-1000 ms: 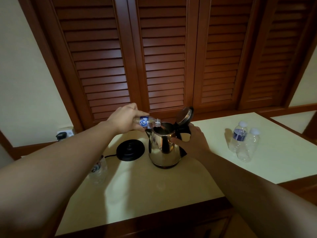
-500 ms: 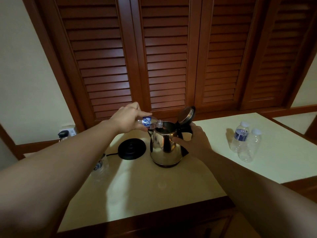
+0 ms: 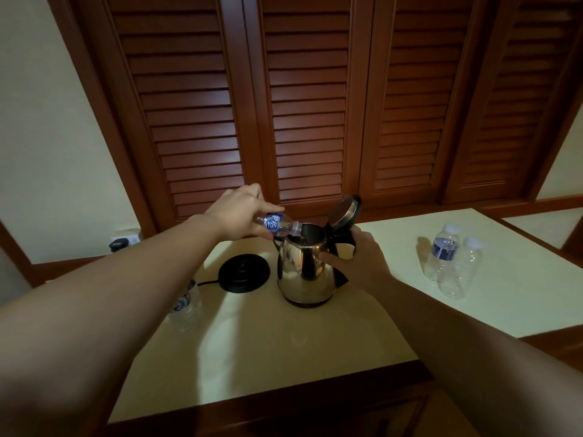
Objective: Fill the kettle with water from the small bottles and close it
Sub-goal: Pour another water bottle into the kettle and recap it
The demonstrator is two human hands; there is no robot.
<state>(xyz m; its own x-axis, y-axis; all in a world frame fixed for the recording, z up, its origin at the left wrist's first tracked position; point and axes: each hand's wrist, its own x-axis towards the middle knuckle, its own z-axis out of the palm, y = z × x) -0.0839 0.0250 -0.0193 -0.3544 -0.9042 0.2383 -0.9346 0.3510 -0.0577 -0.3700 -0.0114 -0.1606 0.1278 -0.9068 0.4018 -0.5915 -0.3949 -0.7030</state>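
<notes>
Dark louvred wooden doors [image 3: 303, 121] fill the wall behind a pale tabletop [image 3: 284, 348] with a wooden edge. On it we see a shiny steel kettle [image 3: 304, 269] standing upright, off its round black base [image 3: 244, 272], which lies just to its left with a cord running away. The kettle's lid [image 3: 344, 211] is swung up and open. Our left hand [image 3: 239, 216] is wrapped round a small bottle [image 3: 277, 223] with a blue label, tipped nearly level so that its neck sits at the rim of the kettle's mouth. Our right hand [image 3: 359, 257] curls round the kettle's black handle, thumb against the steel body. Another small bottle [image 3: 186, 305] stands near the tabletop's left edge, partly hidden by the left forearm. Well to the right, two capped bottles [image 3: 451, 263] stand side by side, touching or nearly so. A wall socket [image 3: 126, 241] with a plug sits at the far left.
</notes>
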